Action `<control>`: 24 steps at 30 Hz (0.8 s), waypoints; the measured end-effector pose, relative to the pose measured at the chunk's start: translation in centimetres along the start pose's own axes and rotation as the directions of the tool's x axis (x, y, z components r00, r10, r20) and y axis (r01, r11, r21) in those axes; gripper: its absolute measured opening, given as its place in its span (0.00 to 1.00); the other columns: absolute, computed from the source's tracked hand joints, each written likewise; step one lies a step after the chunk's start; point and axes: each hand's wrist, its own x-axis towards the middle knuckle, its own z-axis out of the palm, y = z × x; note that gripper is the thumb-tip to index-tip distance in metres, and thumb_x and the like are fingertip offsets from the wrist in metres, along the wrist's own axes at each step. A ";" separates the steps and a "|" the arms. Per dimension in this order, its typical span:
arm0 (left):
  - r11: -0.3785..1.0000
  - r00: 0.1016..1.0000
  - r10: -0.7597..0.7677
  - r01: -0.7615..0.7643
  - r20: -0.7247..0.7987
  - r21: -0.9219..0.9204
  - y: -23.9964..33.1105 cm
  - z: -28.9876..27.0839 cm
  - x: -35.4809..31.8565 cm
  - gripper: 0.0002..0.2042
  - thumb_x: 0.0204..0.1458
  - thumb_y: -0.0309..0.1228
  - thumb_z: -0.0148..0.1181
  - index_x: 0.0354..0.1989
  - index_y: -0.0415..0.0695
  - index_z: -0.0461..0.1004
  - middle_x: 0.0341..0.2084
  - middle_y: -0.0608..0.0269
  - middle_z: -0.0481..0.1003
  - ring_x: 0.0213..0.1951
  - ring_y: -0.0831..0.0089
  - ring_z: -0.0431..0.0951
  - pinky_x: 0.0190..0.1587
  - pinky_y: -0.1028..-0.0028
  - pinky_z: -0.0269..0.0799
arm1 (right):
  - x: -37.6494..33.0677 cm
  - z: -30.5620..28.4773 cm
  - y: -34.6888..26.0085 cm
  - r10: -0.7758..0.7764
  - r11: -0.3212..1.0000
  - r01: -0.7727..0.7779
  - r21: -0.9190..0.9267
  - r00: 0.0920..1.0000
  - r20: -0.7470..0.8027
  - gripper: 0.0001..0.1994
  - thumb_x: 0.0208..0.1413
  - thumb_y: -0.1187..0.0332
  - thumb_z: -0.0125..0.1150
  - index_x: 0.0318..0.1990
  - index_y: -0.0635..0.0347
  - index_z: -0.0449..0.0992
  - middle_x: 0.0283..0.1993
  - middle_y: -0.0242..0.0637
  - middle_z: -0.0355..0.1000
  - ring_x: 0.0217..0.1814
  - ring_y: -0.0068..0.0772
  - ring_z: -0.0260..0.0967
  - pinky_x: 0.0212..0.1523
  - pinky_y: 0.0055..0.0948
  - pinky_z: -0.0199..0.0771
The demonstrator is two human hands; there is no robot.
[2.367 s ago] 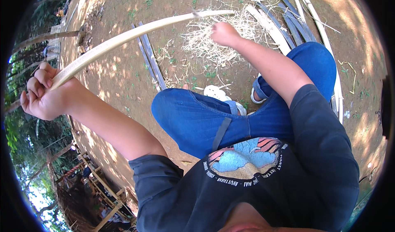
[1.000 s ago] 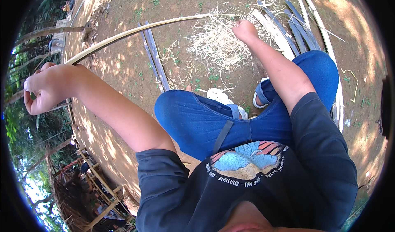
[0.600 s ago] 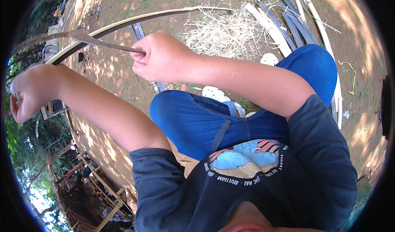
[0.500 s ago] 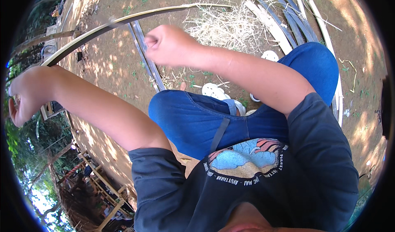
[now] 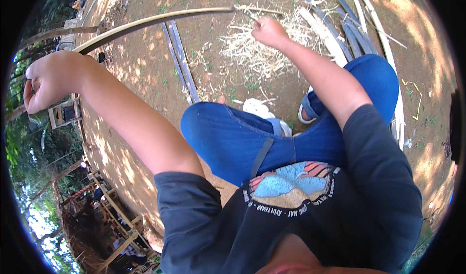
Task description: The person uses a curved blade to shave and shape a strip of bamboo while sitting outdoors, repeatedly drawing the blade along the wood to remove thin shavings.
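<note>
holding a pale strip (image 5: 160,19) in left hand (image 5: 59,75), blade (image 5: 249,15) in right hand (image 5: 271,33)

Black short-sleeved T-shirt (image 5: 364,215), blue, coral and tan chest print (image 5: 286,186), white lettering (image 5: 272,208) along its edge; blue jeans (image 5: 218,138), rolled cuffs (image 5: 275,127), dark strap (image 5: 262,157); white clogs (image 5: 256,108).

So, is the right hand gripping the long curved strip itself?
No: the right hand holds a thin blade that reaches up to the long curved strip, keeping the hand itself apart.
</note>
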 end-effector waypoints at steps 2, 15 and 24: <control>0.995 0.995 0.086 -0.083 0.043 -0.054 0.9 0.0 1.1 0.10 0.58 0.26 0.51 0.43 0.38 0.58 0.42 0.47 0.63 0.42 0.64 0.68 0.46 0.66 0.68 | -1.1 0.7 -1.5 0.071 0.982 -0.074 0.175 0.997 0.019 0.11 0.50 0.67 0.57 0.20 0.55 0.65 0.21 0.34 0.69 0.25 0.33 0.68 0.32 0.37 0.71; 0.990 0.981 -0.057 0.079 0.184 -0.115 1.2 0.8 5.3 0.16 0.59 0.28 0.49 0.55 0.45 0.59 0.48 0.60 0.68 0.37 0.69 0.73 0.34 0.71 0.72 | -11.5 -1.8 -14.9 -0.396 0.815 0.338 0.470 0.918 0.026 0.19 0.47 0.71 0.58 0.15 0.53 0.52 0.13 0.27 0.52 0.17 0.21 0.50 0.21 0.32 0.54; 0.984 0.984 -0.071 0.096 0.163 -0.150 0.8 2.7 5.6 0.16 0.57 0.26 0.49 0.54 0.47 0.61 0.45 0.63 0.68 0.31 0.71 0.72 0.27 0.75 0.69 | -6.4 1.1 -9.7 -0.167 0.913 0.102 0.394 0.977 0.135 0.10 0.50 0.69 0.54 0.18 0.59 0.67 0.18 0.44 0.68 0.20 0.40 0.68 0.27 0.43 0.69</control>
